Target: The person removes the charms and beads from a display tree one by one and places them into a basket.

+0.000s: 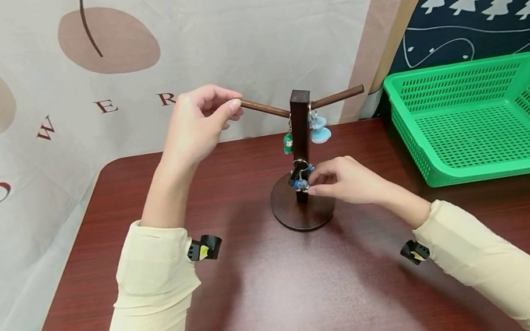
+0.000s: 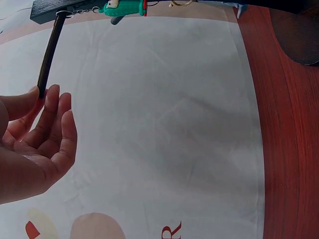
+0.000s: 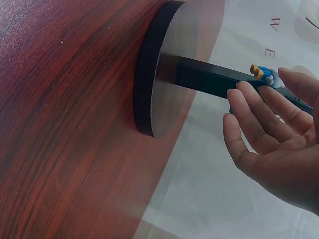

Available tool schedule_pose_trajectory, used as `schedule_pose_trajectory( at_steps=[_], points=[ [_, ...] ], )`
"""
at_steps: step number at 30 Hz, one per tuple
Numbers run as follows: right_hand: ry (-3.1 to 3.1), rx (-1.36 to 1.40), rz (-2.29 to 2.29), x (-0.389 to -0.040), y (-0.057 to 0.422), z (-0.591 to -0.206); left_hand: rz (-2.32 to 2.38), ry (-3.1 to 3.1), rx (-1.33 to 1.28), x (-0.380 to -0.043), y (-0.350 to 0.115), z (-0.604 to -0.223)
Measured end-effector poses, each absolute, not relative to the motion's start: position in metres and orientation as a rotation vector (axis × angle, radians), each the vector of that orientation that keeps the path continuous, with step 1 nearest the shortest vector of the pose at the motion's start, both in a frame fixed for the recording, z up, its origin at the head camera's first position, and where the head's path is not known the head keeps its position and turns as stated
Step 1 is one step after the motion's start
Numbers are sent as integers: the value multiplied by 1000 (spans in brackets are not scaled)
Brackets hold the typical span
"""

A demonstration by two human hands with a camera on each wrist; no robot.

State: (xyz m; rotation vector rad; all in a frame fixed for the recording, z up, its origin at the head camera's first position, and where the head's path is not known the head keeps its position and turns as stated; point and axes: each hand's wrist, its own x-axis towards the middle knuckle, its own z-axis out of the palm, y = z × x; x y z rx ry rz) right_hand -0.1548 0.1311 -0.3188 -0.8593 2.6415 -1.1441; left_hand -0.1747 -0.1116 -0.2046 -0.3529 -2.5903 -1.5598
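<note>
A dark wooden stand (image 1: 302, 117) rises from a round base (image 1: 291, 217), with pegs to its sides and front. My left hand (image 1: 198, 121) pinches the tip of the long left peg (image 1: 266, 109) between thumb and fingers, also seen in the left wrist view. Low on the post, my right hand (image 1: 350, 180) holds a small blue figure keychain (image 1: 301, 184) at its fingertips; the keychain's ring loops the short front peg (image 1: 296, 173). Higher up hang a green figure keychain (image 2: 124, 7) on the left peg and a light-blue keychain (image 1: 319, 129) on the right peg (image 1: 338, 97).
A green plastic basket (image 1: 413, 145) stands at the right of the reddish-brown table (image 1: 268, 307). Behind the table hangs a pale printed cloth (image 1: 241, 28), with a dark tree-patterned cloth (image 1: 477, 39) behind the basket.
</note>
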Motion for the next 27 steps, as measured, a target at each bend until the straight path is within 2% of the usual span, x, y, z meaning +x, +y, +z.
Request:
schedule_pose_trajectory(
  at_steps=[27],
  points=[
    [2689,-900,-1116,-154,132,-321,-1600,-2571,-348,-176,-111,-206]
  ],
)
